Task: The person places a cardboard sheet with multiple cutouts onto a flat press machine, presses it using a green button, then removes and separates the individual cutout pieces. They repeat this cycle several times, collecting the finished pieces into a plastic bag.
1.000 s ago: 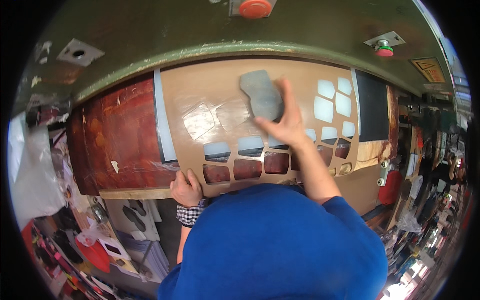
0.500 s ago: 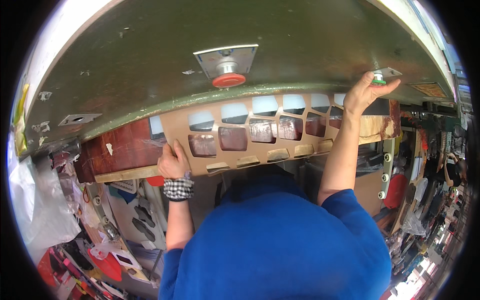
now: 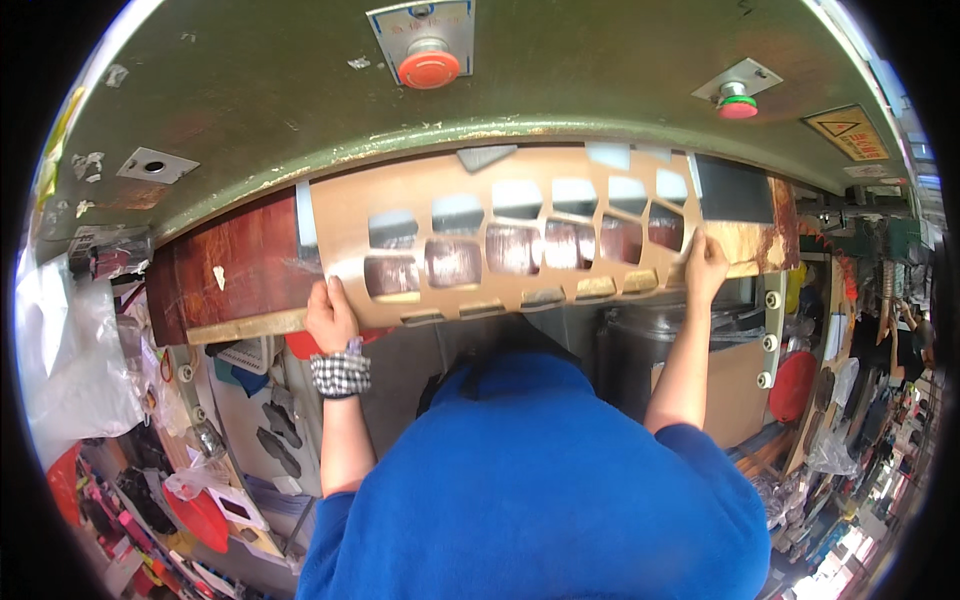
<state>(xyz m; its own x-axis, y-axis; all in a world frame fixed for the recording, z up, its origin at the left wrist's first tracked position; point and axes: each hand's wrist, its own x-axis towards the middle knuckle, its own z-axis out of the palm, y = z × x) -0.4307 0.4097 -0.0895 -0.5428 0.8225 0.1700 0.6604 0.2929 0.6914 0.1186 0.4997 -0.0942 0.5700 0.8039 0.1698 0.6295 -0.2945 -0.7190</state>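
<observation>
A tan sheet (image 3: 400,185) with rows of cut-out holes lies across the dark red bench (image 3: 245,248), its near edge reaching over the bench's wooden front. The sheet looks thin and slightly curved; its material I cannot tell. At its near left corner, my left hand (image 3: 330,318) pinches the edge between thumb and fingers, with a checked black-and-white band around the wrist. My right hand (image 3: 706,265) is closed on the right end. Through the holes show the red bench top and a pale and black surface. Part of the far edge lies close under the green machine.
Above the bench hangs a green machine body (image 3: 290,90) with a red push button (image 3: 428,68) and a green-collared button (image 3: 737,104). A yellow warning label (image 3: 847,134) is at the right. Clear plastic bags (image 3: 70,350) hang at the left; a dark round container (image 3: 670,325) stands below.
My right hand has come down from the green-collared button and taken hold of the sheet's right end. More of the sheet's far part shows, and the view has shifted.
</observation>
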